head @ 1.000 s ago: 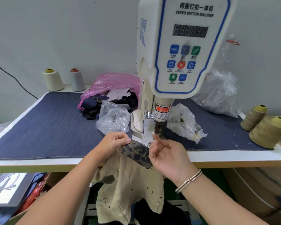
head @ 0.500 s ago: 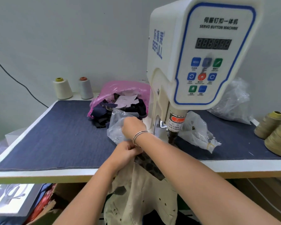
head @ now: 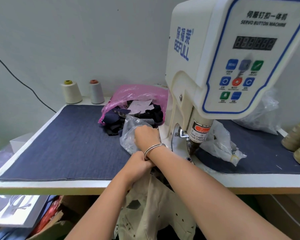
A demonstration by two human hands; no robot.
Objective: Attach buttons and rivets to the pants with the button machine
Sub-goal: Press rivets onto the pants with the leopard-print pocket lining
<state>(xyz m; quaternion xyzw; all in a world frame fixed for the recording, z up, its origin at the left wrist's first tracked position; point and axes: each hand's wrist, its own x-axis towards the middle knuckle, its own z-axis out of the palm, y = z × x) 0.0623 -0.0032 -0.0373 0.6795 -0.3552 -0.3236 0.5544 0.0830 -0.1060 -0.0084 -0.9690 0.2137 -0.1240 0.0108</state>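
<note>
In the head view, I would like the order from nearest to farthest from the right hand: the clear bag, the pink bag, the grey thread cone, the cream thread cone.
From the right hand:
1. Clear bag, touching the hand, left of the machine.
2. Pink bag, just behind.
3. Grey thread cone, back left by the wall.
4. Cream thread cone, further left.

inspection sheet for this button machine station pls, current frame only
Surface: blue denim-covered table.
Job's things: white servo button machine; beige pants hanging off the front edge.
Clutter: pink plastic bag of fabric scraps; two clear plastic bags; thread cones.
Grips: right hand reaches into the left clear bag; left hand grips the pants.
Cables: black cable along the wall.
Surroundings: grey wall; boxes under the table.
</note>
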